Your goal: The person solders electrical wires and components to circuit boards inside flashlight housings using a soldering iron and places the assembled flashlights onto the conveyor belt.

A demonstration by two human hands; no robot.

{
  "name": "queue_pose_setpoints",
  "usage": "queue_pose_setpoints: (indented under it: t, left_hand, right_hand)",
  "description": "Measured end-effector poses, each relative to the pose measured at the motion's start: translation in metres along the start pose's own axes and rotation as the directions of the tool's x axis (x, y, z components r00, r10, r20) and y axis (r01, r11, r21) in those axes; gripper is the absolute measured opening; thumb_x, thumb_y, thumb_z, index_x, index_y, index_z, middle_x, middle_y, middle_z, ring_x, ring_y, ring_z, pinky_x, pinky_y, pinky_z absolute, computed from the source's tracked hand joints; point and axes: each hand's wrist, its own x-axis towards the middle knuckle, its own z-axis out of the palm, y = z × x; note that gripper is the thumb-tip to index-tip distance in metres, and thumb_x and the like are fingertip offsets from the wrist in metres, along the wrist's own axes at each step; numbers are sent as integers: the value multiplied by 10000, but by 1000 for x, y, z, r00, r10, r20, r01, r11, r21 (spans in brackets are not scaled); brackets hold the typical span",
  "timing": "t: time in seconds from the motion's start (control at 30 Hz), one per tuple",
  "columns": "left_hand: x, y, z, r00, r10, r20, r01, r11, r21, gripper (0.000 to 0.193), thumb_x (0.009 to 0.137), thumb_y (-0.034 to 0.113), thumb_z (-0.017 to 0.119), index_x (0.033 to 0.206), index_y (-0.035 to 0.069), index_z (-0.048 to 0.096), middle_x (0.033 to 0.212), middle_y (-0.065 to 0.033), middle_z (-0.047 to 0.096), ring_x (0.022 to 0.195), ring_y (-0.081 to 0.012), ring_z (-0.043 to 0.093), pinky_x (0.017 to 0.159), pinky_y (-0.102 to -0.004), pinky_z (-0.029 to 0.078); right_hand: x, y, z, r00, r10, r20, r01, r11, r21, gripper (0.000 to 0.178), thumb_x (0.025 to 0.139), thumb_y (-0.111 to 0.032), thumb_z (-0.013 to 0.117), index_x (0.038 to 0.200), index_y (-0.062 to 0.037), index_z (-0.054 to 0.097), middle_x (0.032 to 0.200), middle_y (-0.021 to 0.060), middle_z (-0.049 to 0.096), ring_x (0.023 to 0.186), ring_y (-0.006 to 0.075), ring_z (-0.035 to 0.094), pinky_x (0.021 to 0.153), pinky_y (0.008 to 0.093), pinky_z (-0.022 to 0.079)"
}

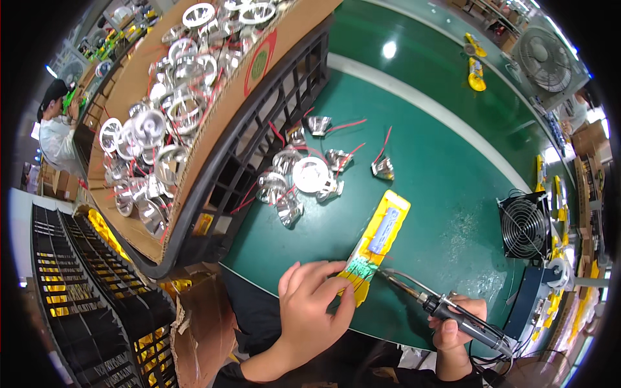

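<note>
A yellow plastic housing (pixel 396 205) lies at a slant on the green table, with a blue cylindrical battery (pixel 385 230) inside it. Below the battery sits a small green circuit board (pixel 362 267) with thin wires. My left hand (pixel 315 302) pinches the housing's near end between thumb and fingers, beside the board. In my right hand (pixel 458 318) is a soldering iron (pixel 446 310) with a dark handle and a thin metal tube along it. Its tip reaches to the board's right edge; whether it touches is too small to tell.
Several silver reflectors (pixel 310 174) with red wires lie on the table (pixel 440 258) beyond the housing. At the left, a cardboard box (pixel 220 116) of reflectors sits in a black crate (pixel 272 116). A small black fan (pixel 522 226) stands right; yellow housings (pixel 477 74) rest on the far green belt.
</note>
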Motion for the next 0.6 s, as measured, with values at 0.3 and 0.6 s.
queue_pose_setpoints:
  t: [0.3, 0.6]
  left_hand:
    - [38, 16, 14, 983, 81, 167, -105, 985, 137, 440, 636, 266, 701, 956, 31, 510, 897, -123, 586, 774, -274, 563, 679, -344, 444]
    - [227, 39, 116, 991, 132, 20, -132, 958, 255, 367, 684, 199, 656, 898, -9, 444, 836, -196, 564, 766, -364, 559, 642, -439, 448]
  right_hand:
    - [-35, 24, -44, 967, -232, -106, 232, 973, -9, 424, 758, -350, 605, 841, -1, 380, 558, 81, 501, 384, 88, 457, 372, 193, 377]
    - [-61, 33, -62, 879, -99, -467, 75, 995, -69, 283, 798, -246, 567, 791, 24, 484, 534, 60, 527, 443, 115, 477, 444, 239, 390]
